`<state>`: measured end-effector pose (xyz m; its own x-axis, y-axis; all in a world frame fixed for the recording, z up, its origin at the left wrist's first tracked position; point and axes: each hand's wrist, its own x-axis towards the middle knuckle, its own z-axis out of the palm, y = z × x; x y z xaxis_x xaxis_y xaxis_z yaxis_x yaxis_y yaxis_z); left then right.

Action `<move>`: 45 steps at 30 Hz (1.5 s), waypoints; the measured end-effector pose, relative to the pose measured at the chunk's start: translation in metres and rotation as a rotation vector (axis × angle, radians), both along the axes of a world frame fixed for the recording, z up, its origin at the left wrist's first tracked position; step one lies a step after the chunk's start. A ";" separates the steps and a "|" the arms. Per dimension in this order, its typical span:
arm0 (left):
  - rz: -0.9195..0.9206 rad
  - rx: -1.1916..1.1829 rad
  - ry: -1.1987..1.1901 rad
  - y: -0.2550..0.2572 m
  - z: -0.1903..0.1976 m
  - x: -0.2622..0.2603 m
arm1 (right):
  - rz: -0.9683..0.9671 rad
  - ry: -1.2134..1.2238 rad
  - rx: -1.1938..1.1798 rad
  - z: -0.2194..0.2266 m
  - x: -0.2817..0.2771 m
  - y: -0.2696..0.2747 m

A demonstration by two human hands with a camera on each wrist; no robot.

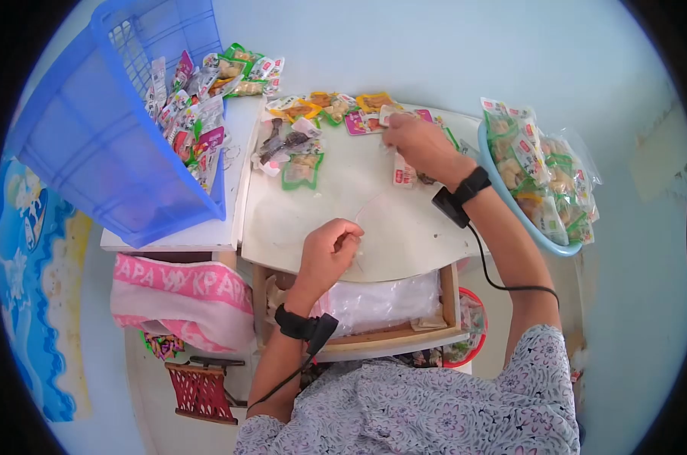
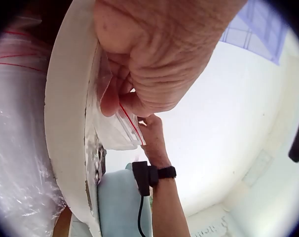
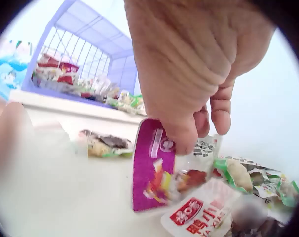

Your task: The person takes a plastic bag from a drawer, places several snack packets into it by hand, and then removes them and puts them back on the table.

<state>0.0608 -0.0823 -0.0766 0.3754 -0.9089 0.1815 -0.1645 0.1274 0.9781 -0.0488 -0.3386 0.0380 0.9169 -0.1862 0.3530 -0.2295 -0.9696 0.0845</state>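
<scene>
My left hand is at the table's front edge, pinching a clear zip bag with a red line along its seal. Over the back right of the table, my right hand pinches a purple-and-clear snack packet between thumb and fingers. Just below that packet lies a white packet with red print. Green-edged snack packets are beside it. Along the table's back left lie several more packets, among them a green-edged one and dark ones.
A tilted blue basket full of packets stands at the left. At the right, a light-blue basin is heaped with filled bags. The open drawer holds clear plastic bags. A pink towel hangs at the left; a red-rimmed container stands below.
</scene>
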 end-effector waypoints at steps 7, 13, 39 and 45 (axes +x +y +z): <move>0.006 0.054 -0.021 0.001 0.009 -0.004 | -0.237 -0.593 0.883 0.023 -0.058 0.045; -0.001 0.087 -0.057 -0.002 0.006 -0.004 | -0.152 -0.963 1.589 -0.020 -0.104 0.095; 0.160 -0.051 -0.414 0.003 0.034 -0.060 | -0.252 -1.152 1.821 -0.070 -0.128 0.162; 0.204 -0.072 -0.606 0.000 0.040 -0.061 | -0.383 -1.155 1.763 -0.069 -0.120 0.160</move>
<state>0.0000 -0.0818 -0.0364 0.3512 -0.8074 0.4740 -0.7132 0.0973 0.6941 -0.1685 -0.1786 -0.0310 0.3205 -0.9394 -0.1220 0.3441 0.2354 -0.9089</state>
